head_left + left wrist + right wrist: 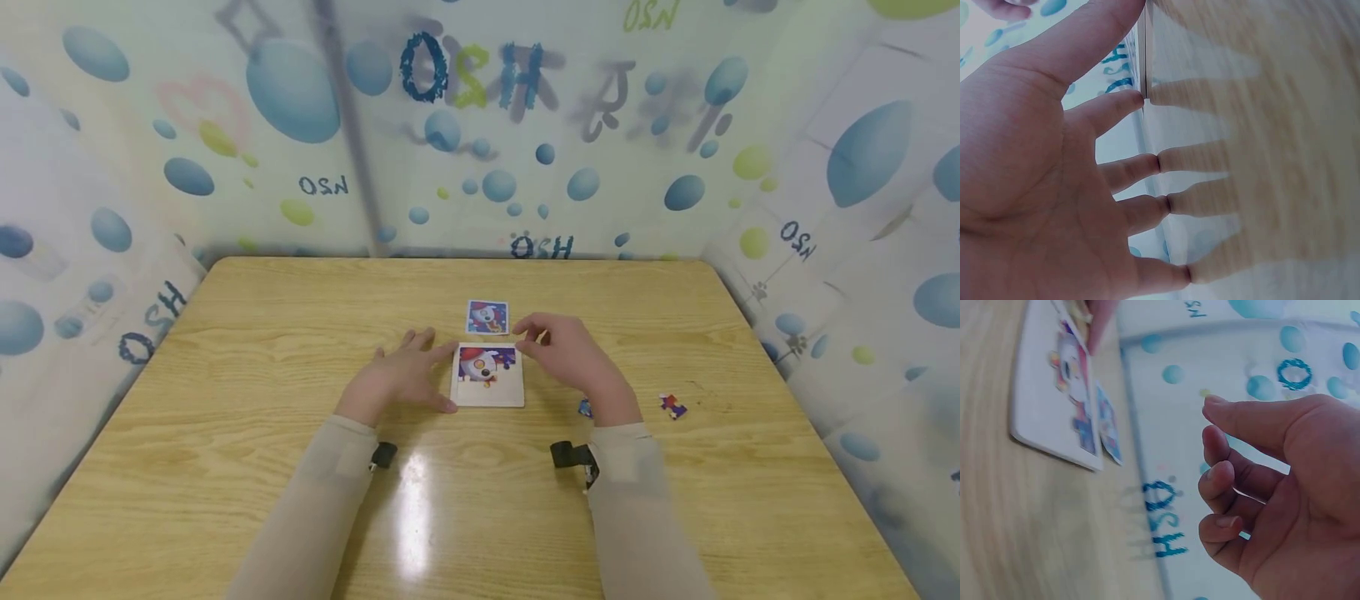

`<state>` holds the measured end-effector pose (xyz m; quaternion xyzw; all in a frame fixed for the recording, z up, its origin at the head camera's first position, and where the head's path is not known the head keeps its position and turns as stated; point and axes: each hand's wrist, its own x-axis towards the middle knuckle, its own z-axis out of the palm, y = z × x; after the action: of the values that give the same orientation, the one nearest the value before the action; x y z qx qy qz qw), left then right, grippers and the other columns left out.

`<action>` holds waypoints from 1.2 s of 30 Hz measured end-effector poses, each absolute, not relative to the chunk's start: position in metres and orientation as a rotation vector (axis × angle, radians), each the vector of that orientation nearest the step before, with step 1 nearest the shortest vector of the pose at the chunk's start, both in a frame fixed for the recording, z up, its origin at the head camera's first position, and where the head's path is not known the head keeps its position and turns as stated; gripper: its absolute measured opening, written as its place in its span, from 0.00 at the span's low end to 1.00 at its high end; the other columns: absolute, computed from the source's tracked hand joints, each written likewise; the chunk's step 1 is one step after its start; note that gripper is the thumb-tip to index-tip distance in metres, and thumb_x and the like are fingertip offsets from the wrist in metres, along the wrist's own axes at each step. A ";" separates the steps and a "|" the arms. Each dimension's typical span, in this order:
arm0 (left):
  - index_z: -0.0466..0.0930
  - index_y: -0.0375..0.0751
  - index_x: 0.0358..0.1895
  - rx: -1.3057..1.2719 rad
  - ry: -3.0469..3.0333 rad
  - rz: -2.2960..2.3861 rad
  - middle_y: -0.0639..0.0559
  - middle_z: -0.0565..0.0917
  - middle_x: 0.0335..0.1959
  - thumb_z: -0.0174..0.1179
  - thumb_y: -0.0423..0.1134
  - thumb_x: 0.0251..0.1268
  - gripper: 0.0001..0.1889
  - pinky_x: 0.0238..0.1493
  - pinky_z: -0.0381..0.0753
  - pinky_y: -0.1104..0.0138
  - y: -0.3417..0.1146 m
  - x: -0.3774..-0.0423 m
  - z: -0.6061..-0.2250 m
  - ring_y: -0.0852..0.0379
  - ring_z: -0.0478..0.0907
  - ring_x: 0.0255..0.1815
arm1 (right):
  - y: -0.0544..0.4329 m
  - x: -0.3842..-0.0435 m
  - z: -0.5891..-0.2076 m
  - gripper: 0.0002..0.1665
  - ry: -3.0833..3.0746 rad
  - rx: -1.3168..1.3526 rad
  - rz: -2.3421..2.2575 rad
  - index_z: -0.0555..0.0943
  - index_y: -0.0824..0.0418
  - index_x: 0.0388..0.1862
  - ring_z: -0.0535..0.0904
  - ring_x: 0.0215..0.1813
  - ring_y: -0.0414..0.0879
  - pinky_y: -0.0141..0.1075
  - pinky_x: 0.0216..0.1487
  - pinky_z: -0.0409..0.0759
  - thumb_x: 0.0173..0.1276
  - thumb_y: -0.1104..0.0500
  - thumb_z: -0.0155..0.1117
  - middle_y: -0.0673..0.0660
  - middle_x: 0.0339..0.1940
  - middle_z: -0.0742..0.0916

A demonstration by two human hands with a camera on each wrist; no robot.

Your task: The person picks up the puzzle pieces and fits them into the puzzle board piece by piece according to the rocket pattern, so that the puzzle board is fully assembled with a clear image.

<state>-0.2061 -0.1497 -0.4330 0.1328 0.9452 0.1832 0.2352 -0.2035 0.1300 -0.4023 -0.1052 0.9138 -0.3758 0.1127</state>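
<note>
A white square puzzle tray [506,394] lies on the table, its upper part filled with joined jigsaw pieces [480,363] of a white cartoon character in a red hat. My left hand [401,372] spreads its fingers along the tray's left side, thumb at the lower left corner and fingertips down on the tabletop. Over the tray's upper right corner hovers my right hand [561,348]. In the right wrist view its fingers [1219,481] bend loosely with nothing between them. Just behind the tray lies a small picture card [487,317] with the same character.
A loose red and purple jigsaw piece [672,406] lies to the right on the wooden table [300,300]. Another blue piece [585,407] is partly hidden by my right wrist. A curtain [487,183] with blue drops hangs behind the table's far edge.
</note>
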 end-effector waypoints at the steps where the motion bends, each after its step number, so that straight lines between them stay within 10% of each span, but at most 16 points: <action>1: 0.55 0.61 0.91 0.365 2.594 0.502 0.40 0.41 0.94 0.80 0.60 0.62 0.57 0.83 0.30 0.22 -0.150 -0.206 -0.433 0.32 0.31 0.94 | 0.134 -0.202 -0.399 0.17 2.695 -0.312 -1.100 0.86 0.57 0.67 0.77 0.42 0.52 0.39 0.36 0.78 0.86 0.55 0.64 0.57 0.50 0.87; 36: 0.56 0.61 0.91 0.351 2.580 0.510 0.40 0.42 0.94 0.79 0.60 0.63 0.56 0.84 0.33 0.22 -0.150 -0.206 -0.431 0.31 0.32 0.94 | 0.286 -0.160 -0.405 0.22 2.900 -0.080 -0.974 0.83 0.69 0.66 0.82 0.47 0.54 0.40 0.40 0.81 0.83 0.54 0.67 0.63 0.48 0.86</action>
<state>-0.2056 -0.1499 -0.4307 0.1284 0.9436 0.1864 0.2416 -0.1603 0.2860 -0.4046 -0.0262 0.9468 -0.3180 0.0408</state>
